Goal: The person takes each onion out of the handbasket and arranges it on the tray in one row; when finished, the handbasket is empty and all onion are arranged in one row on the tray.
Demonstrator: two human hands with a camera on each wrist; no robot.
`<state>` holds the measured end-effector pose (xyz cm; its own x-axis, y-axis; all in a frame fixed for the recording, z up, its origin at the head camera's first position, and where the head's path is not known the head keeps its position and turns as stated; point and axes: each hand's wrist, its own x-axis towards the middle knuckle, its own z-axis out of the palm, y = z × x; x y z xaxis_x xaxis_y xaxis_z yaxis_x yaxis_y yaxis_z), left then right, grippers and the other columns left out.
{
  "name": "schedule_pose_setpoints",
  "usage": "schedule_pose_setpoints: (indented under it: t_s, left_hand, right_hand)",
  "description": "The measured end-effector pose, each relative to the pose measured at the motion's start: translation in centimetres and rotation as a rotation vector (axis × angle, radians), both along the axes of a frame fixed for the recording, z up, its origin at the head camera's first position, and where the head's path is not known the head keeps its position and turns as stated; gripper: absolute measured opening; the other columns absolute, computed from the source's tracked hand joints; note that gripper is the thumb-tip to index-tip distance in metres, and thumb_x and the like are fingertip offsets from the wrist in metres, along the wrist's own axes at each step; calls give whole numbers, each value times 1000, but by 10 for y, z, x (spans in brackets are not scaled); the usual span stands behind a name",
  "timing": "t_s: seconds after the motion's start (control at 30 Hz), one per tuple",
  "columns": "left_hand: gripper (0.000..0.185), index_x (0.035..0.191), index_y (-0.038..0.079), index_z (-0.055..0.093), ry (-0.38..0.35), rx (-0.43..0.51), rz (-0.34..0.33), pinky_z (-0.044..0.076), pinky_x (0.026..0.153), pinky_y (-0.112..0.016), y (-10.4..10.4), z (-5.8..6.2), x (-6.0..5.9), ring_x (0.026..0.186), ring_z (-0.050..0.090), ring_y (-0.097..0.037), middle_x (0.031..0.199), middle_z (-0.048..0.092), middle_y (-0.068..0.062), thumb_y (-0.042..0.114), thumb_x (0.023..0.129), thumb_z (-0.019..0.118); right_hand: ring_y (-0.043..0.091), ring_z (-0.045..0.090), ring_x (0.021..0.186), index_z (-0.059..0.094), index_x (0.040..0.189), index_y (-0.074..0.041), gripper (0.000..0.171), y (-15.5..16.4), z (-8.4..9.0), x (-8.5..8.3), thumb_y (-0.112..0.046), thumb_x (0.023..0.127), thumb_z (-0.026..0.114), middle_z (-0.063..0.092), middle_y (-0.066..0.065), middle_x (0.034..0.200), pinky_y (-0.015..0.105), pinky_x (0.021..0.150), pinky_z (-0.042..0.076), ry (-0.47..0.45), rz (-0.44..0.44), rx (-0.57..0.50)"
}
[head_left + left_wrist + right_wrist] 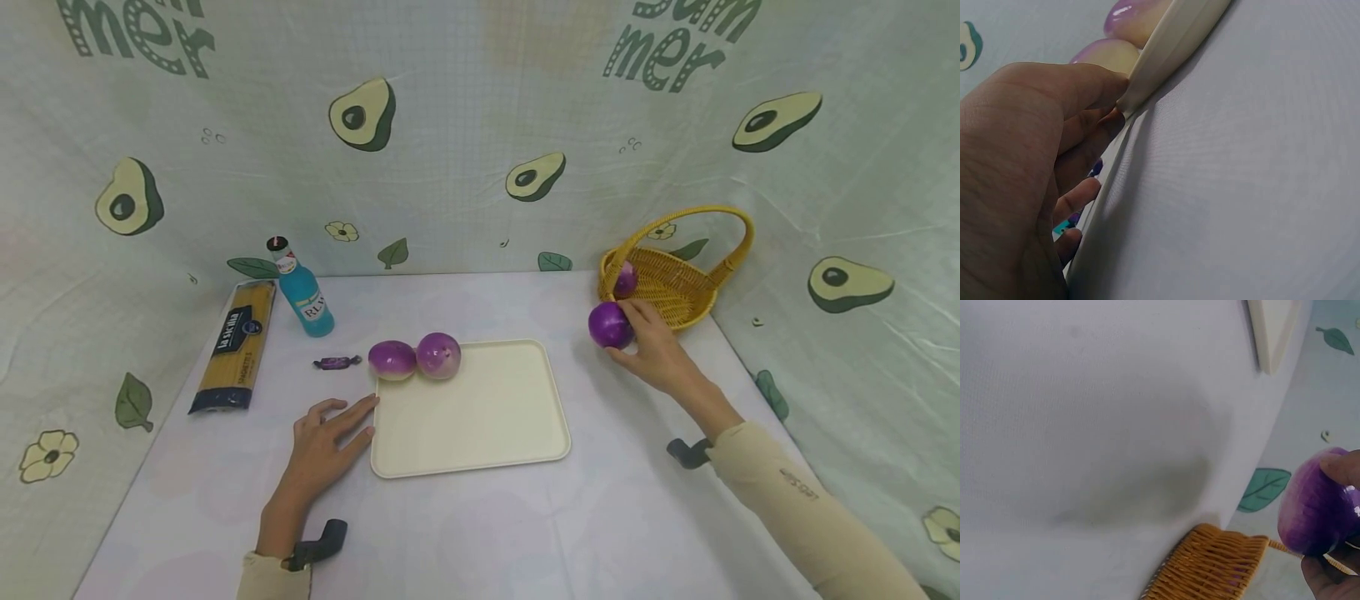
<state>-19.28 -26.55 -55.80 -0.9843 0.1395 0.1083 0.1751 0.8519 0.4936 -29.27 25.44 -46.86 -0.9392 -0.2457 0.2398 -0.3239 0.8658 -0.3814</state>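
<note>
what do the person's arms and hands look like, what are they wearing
Both hands, the left hand and the right hand, are bare, no gloves or rings visible. Each arm wears a beige long sleeve, with small dark lettering on the right one. A dark strap mount sits at each wrist.

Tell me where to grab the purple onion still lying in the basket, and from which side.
Grip the purple onion around its round middle, fingers spread on opposite sides. Probably best to come from above and the front: it lies against the near-left rim of the basket, whose handle arches over the back, and the right hand already holds another onion just outside that rim.
</note>
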Motion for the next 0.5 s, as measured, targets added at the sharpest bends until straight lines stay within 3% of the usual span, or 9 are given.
schedule_pose_setpoints:
  t_s: [0.5]
  left_hand:
    - [52,147,34,52,19,10,4,20,105,-61,-1,-5,-2,135,34,-32,143,57,4,50,98,59]
  right_hand:
    - [45,38,135,35,149,6,85,-12,1,5,-13,82,84,33,26,150,60,106,38,-56,4,2]
